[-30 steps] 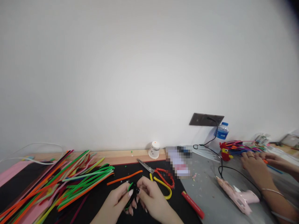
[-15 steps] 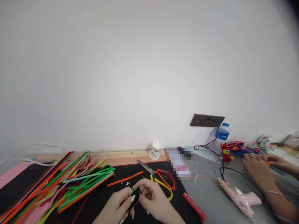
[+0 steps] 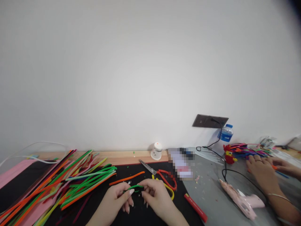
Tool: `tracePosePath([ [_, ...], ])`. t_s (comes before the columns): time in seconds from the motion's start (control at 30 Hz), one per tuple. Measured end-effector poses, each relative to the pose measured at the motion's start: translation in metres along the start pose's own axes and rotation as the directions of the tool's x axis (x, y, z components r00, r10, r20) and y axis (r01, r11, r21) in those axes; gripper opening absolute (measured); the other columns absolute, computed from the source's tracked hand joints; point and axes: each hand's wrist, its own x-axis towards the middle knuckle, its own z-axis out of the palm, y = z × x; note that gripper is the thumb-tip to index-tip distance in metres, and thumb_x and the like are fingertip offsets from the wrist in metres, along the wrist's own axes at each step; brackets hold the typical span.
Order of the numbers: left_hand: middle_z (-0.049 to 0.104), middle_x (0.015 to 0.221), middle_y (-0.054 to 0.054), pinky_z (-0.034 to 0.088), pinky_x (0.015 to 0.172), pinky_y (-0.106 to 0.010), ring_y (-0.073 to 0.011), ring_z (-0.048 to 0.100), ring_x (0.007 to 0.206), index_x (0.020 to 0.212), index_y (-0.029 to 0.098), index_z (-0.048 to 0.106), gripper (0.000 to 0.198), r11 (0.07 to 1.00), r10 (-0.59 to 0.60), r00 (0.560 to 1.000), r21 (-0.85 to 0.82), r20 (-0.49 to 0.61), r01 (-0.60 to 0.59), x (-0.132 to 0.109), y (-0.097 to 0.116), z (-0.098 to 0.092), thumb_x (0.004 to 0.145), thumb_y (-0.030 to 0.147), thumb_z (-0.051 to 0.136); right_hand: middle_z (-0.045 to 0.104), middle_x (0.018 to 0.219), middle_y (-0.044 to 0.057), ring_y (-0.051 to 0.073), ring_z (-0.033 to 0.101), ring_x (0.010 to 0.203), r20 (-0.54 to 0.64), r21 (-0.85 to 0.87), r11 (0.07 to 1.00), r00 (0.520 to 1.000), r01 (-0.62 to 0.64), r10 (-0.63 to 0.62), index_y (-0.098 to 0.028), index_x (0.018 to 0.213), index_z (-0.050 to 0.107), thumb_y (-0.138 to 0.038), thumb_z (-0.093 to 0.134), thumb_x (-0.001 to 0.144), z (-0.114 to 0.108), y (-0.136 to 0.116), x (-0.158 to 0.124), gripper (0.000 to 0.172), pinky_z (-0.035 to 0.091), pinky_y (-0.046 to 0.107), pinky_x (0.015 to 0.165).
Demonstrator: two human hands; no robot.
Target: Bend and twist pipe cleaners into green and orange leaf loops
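near the scissors (image 3: 154, 171), left hand (image 3: 114, 196) and right hand (image 3: 157, 195) pinch a green strip (image 3: 135, 187), likely light, bendy, best held by its ends.

We look through one camera, worn on the person's head and directed forward and a little down. It faces the wall (image 3: 141, 78), which fills the view from nine o'clock over twelve to three. The left hand (image 3: 120, 197) and the right hand (image 3: 155, 195) are quite near us, at six o'clock (the lower edge cuts the forearms). A co-worker's hand (image 3: 257, 171) appears toward four o'clock.
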Motion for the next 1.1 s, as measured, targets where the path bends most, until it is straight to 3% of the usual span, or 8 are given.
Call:
tracePosePath([
  [0.13,0.061,0.049,0.0,0.036,0.04,-0.018,-0.0099,0.054,0.038,0.062,0.014,0.053,0.029,0.995,-0.007,0.999,0.104,0.031,0.003,-0.003,0.0,-0.001,0.074,0.04,0.053,0.058,0.06,-0.002,0.01,0.051,0.055,0.047,-0.252,0.961,0.994,0.111,-0.103,-0.02,0.076,0.066,-0.008,0.058,0.066,-0.005,0.002,-0.003,0.018,0.037,0.02,0.053],
  [0.23,0.063,0.05,-0.001,0.037,0.039,-0.018,-0.0109,0.056,0.038,0.063,0.014,0.053,0.029,0.991,-0.012,0.998,0.131,0.062,0.004,-0.003,-0.003,-0.001,0.074,0.04,0.052,0.058,0.058,-0.002,0.012,0.052,0.056,0.085,-0.303,0.942,0.988,0.147,-0.127,-0.02,0.071,0.065,-0.014,0.058,0.07,-0.006,0.002,-0.004,0.009,0.038,0.02,0.055],
  [0.33,0.064,0.05,0.0,0.037,0.038,-0.018,-0.011,0.056,0.038,0.063,0.015,0.052,0.03,0.995,-0.023,0.996,0.095,0.083,0.015,-0.002,-0.006,-0.002,0.074,0.043,0.052,0.057,0.056,-0.002,0.012,0.052,0.055,0.099,-0.295,0.942,0.986,0.161,-0.137,-0.019,0.069,0.063,-0.017,0.054,0.075,-0.005,0.003,-0.004,0.011,0.039,0.021,0.055],
  [0.43,0.063,0.05,0.0,0.035,0.038,-0.017,-0.0104,0.056,0.037,0.063,0.015,0.051,0.031,0.997,-0.034,0.996,0.067,0.087,0.028,-0.001,-0.006,-0.002,0.073,0.044,0.053,0.055,0.055,-0.002,0.011,0.053,0.051,0.09,-0.227,0.966,0.99,0.122,-0.104,-0.018,0.07,0.062,-0.017,0.051,0.075,-0.003,0.007,-0.003,0.012,0.039,0.019,0.052],
  [0.53,0.063,0.05,0.0,0.034,0.037,-0.017,-0.0098,0.056,0.038,0.064,0.015,0.051,0.03,0.998,-0.038,0.994,0.048,0.103,0.033,-0.001,-0.003,-0.003,0.073,0.044,0.053,0.053,0.053,-0.002,0.01,0.052,0.047,0.084,-0.068,0.998,0.996,0.004,0.002,-0.016,0.07,0.06,-0.017,0.05,0.074,0.001,0.013,-0.002,0.011,0.039,0.018,0.046],
  [0.7,0.062,0.055,0.002,0.04,0.045,-0.019,-0.0094,0.056,0.044,0.069,0.014,0.054,0.022,0.999,-0.015,0.985,0.048,0.171,0.007,-0.004,0.002,-0.001,0.074,0.036,0.056,0.056,0.055,-0.001,0.008,0.051,0.042,0.084,0.102,0.989,0.992,-0.103,0.094,-0.013,0.069,0.057,-0.017,0.049,0.072,0.003,0.014,-0.001,0.01,0.041,0.017,0.043],
  [1.1,0.063,0.054,0.0,0.041,0.044,-0.02,-0.01,0.057,0.043,0.067,0.014,0.05,0.017,1.0,-0.011,0.991,0.019,0.136,0.008,-0.005,-0.006,0.004,0.075,0.028,0.053,0.055,0.05,-0.004,0.005,0.046,0.036,0.081,0.183,0.968,0.984,-0.172,0.16,-0.014,0.064,0.051,-0.009,0.046,0.064,0.008,0.008,-0.001,0.008,0.036,0.015,0.037],
])
